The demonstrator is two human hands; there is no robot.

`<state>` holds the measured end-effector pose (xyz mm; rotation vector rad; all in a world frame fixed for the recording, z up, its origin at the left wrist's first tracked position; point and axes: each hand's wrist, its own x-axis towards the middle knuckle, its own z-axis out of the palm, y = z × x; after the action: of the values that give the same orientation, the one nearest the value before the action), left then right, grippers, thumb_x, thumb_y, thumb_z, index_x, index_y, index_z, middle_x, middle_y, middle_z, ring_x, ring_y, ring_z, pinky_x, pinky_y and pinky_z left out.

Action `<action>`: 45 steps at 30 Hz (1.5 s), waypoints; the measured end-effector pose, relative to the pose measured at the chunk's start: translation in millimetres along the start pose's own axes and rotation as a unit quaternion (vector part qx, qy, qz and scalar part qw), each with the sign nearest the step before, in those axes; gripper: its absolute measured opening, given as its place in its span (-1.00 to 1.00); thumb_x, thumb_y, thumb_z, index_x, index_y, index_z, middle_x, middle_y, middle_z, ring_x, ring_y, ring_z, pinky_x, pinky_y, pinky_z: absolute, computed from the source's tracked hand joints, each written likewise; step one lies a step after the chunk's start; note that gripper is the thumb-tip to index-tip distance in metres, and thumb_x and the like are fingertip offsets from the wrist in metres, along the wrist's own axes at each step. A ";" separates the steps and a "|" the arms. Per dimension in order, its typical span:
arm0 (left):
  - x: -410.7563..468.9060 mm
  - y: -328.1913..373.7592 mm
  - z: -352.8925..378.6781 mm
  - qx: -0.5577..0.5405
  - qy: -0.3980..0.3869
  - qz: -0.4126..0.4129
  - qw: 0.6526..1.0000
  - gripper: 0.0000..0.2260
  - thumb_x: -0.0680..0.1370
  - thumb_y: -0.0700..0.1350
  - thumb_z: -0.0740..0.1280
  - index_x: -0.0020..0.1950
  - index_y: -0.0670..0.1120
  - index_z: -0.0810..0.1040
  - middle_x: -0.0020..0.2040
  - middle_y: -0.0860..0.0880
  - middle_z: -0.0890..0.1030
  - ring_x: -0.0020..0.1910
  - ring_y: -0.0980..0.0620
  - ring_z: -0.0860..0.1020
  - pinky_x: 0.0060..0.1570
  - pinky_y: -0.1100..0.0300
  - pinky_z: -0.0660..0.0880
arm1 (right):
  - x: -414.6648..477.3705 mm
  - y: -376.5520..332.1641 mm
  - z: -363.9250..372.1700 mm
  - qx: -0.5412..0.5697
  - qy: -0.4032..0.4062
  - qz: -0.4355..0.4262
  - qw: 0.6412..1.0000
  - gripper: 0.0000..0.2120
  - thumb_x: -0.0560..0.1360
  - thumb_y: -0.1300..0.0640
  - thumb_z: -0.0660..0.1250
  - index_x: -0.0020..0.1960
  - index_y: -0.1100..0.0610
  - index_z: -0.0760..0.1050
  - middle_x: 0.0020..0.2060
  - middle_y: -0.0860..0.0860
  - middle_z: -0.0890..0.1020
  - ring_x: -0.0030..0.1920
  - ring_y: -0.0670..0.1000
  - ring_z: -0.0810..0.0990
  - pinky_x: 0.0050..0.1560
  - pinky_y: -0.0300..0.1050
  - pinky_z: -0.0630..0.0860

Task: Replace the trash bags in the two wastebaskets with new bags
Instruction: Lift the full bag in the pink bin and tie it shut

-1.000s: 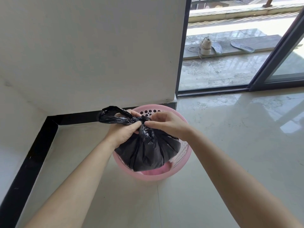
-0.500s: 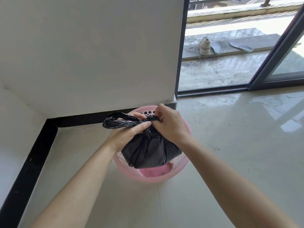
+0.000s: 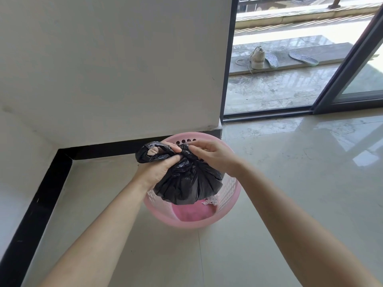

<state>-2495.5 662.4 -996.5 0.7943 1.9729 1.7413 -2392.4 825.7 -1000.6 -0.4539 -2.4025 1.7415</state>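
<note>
A full black trash bag (image 3: 186,183) hangs above a pink perforated wastebasket (image 3: 230,195) that stands on the tiled floor by the wall corner. My left hand (image 3: 159,164) grips the bag's twisted neck, with a loop of black plastic wrapped over its fingers. My right hand (image 3: 213,156) pinches the gathered top of the bag from the right. The bag's bottom is lifted partly out of the basket. A scrap of crumpled clear plastic (image 3: 211,200) lies inside the basket beside the bag. No second wastebasket is in view.
A white wall with a black skirting board (image 3: 62,177) runs behind and to the left. At the right, an open sliding glass door (image 3: 350,65) leads to a balcony with a shoe (image 3: 258,58) and two insoles. Glossy floor tiles spread to the right.
The loop of bag plastic has drawn tighter over my left hand. My right hand has shifted on the knot, from covering it to pinching its top. The bag stays lifted.
</note>
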 end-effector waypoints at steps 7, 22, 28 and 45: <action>7.0 -13.5 -1.0 -0.059 0.018 -0.081 0.995 -0.86 0.44 -0.28 0.50 -0.01 -0.20 0.70 0.00 -0.12 0.71 0.06 -0.03 0.67 0.14 0.18 0.55 | 6.7 9.4 0.3 -0.093 0.089 0.028 0.991 -0.88 0.54 0.10 0.33 -0.17 0.02 0.56 -0.34 -0.14 0.58 -0.27 -0.13 0.53 -0.10 -0.12 0.52; 17.0 -27.5 -6.2 -0.054 0.193 -0.192 0.961 -0.92 0.47 -0.19 0.49 -0.07 -0.11 0.65 -0.12 -0.15 0.69 -0.35 0.07 0.65 -0.37 0.23 0.58 | -3.0 20.3 13.1 -0.187 0.238 0.066 0.951 -0.81 0.52 0.02 0.21 -0.19 0.11 0.37 -0.29 -0.08 0.49 -0.22 0.02 0.46 -0.22 -0.04 0.31; 16.5 -22.5 -8.0 0.197 0.301 -0.035 0.933 0.05 0.33 -0.02 0.60 0.58 -0.04 -0.05 0.35 -0.17 0.29 0.30 -0.07 0.38 0.25 0.17 0.35 | -0.2 7.8 17.7 -0.134 0.241 0.031 0.961 -0.89 0.58 0.05 0.17 -0.02 0.06 0.42 -0.15 -0.10 0.55 -0.11 -0.06 0.51 -0.24 -0.30 0.30; 40.5 282.8 -36.3 0.302 0.038 0.064 0.950 -0.81 0.51 -0.32 0.26 0.08 -0.14 0.50 0.02 0.01 0.55 0.08 -0.01 0.42 0.07 0.20 0.34 | -16.4 -266.1 -84.3 -0.090 0.272 -0.089 0.954 -0.87 0.50 0.06 0.11 -0.08 0.07 0.40 -0.03 -0.03 0.54 -0.03 -0.18 0.48 -0.01 -0.23 0.45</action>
<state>-2504.9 679.6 -709.3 1.0770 2.6035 1.2343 -2395.4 820.8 -721.0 -0.6213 -2.1228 1.1371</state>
